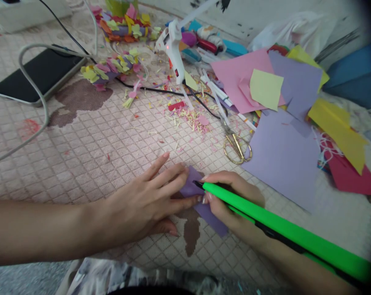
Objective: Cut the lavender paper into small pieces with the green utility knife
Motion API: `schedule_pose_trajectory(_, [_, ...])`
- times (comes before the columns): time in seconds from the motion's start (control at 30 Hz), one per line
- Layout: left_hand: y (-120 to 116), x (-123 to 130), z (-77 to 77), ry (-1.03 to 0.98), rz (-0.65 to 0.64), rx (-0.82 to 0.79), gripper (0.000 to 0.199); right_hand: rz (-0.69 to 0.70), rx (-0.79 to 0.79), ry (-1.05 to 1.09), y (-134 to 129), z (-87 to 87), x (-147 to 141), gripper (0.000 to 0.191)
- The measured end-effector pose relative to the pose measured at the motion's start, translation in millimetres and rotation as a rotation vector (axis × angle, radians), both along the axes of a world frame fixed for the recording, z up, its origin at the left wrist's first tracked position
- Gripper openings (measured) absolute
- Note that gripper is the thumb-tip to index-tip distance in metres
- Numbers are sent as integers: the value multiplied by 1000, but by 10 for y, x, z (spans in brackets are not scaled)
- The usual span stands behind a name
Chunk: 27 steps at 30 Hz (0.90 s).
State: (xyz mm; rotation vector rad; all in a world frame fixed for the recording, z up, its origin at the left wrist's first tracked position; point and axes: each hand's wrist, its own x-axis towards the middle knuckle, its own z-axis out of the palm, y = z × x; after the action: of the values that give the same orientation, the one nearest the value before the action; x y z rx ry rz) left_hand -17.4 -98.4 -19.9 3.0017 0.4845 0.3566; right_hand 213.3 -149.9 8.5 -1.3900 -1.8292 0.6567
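A narrow strip of purple paper (214,219) lies on the patterned cloth in front of me. My left hand (156,194) rests flat across it with the fingers spread, pressing on its left side. My right hand (231,196) is closed around a long green pen-like tool (265,211) with a black tip. That tip touches or hovers just over the paper, beside my left fingertips; I cannot tell which. The tool's far end runs off toward the lower right, and its exact kind is unclear.
Gold-handled scissors (237,147) lie just beyond my right hand, near a large purple sheet (283,159). A white glue gun (173,49) stands among paper scraps (193,119). Flower-covered rolls (113,69), a black tablet-like device (38,76) and a pale cable (44,106) are at left.
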Motion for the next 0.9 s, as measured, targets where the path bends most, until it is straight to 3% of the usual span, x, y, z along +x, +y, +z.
schedule_pose_trajectory(0.73, [-1, 11, -1, -9, 1, -20, 67, 1, -24, -6, 37, -51, -24, 16])
schedule_pose_trajectory(0.9, [6, -4, 7, -7, -3, -23, 70, -15, -72, 123, 17, -73, 30, 13])
